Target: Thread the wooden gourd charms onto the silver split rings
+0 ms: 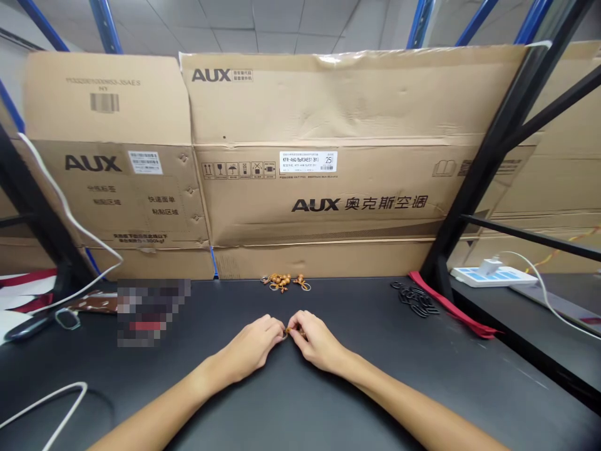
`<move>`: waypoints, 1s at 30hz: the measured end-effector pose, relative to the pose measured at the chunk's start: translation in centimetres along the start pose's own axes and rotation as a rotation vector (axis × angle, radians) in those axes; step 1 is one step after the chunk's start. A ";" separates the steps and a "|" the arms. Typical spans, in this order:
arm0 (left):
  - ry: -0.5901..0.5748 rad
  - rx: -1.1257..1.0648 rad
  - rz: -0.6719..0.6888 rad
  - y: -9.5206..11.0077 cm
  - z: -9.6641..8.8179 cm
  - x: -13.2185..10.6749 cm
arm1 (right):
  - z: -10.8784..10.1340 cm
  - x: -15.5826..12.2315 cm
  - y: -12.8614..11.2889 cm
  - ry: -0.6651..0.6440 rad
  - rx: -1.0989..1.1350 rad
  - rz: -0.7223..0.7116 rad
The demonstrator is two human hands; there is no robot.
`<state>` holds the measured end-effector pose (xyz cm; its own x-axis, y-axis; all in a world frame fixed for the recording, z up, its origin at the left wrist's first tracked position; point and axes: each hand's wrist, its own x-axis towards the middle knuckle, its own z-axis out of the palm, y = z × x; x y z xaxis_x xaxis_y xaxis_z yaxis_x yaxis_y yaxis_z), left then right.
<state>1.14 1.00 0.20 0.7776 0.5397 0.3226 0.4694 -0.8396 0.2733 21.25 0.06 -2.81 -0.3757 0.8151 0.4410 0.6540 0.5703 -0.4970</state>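
My left hand (pixel 256 344) and my right hand (pixel 317 341) meet on the black table (pixel 375 376), fingertips pinched together around a small brown bead-like piece (pixel 287 331) with a ring. Both hands rest on the tabletop with fingers curled. Further back, against the cardboard, lies a small heap of wooden bead charms with metal rings (pixel 284 281). To the right lies a pile of black rings or loops (pixel 416 296), apart from both hands.
Large AUX cardboard boxes (pixel 328 156) wall off the back of the table. A black metal rack post (pixel 474 188) slants at the right, with a red strip (pixel 451 307) at its foot. A white power strip (pixel 483 274) sits far right. White cables (pixel 61 401) and glasses (pixel 66 318) lie left.
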 end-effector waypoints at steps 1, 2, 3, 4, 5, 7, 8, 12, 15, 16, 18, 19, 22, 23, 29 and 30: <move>-0.001 0.005 -0.001 0.0 0.0 0.0 | 0.1 0.0 0.1 0.002 0.004 0.007; -0.002 0.011 -0.002 0.0 0.0 0.0 | 0.1 0.0 0.2 0.005 0.006 0.012; -0.003 0.014 -0.005 -0.1 0.0 0.0 | 0.1 0.0 0.2 0.007 0.007 0.015; -0.001 0.016 -0.006 -0.1 0.1 0.0 | 0.1 0.0 0.3 0.010 0.012 0.018; 0.002 0.015 -0.007 -0.1 0.1 0.0 | 0.1 0.0 0.3 0.013 0.021 0.020; 0.013 0.005 -0.003 -0.2 0.2 0.0 | 0.0 0.1 0.3 0.012 0.058 0.021; 0.019 -0.001 -0.001 -0.2 0.2 0.0 | -0.1 0.1 0.2 0.010 0.084 0.021; 0.028 -0.006 0.013 -0.2 0.2 -0.1 | -0.3 0.2 -0.1 -0.002 0.173 0.027; 0.009 0.007 0.015 -0.2 0.1 -0.1 | -0.4 0.3 -0.3 -0.010 0.195 0.036; 0.004 0.009 0.016 -0.1 0.1 -0.1 | -0.5 0.3 -0.4 -0.013 0.197 0.040; -0.003 0.013 0.015 0.0 0.1 -0.1 | -0.5 0.4 -0.5 -0.014 0.198 0.050; -0.009 0.018 0.013 0.0 0.1 -0.1 | -0.6 0.4 -0.5 -0.010 0.202 0.054; -0.023 0.039 0.007 0.0 0.1 -0.1 | -0.5 0.5 -0.4 0.020 0.224 0.058; -0.024 0.041 0.006 0.0 0.1 -0.1 | -0.5 0.5 -0.4 0.027 0.235 0.059; 0.020 -0.035 -0.019 -0.4 0.4 -0.2 | -0.4 0.6 -0.2 0.036 0.263 0.072; 0.031 -0.054 -0.031 -0.5 0.5 -0.1 | -0.4 0.6 -0.2 0.037 0.262 0.077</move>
<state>0.98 1.33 -0.44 0.7498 0.5673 0.3407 0.4690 -0.8188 0.3312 21.13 0.42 -2.17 -0.3040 0.8553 0.4195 0.4855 0.5179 -0.7043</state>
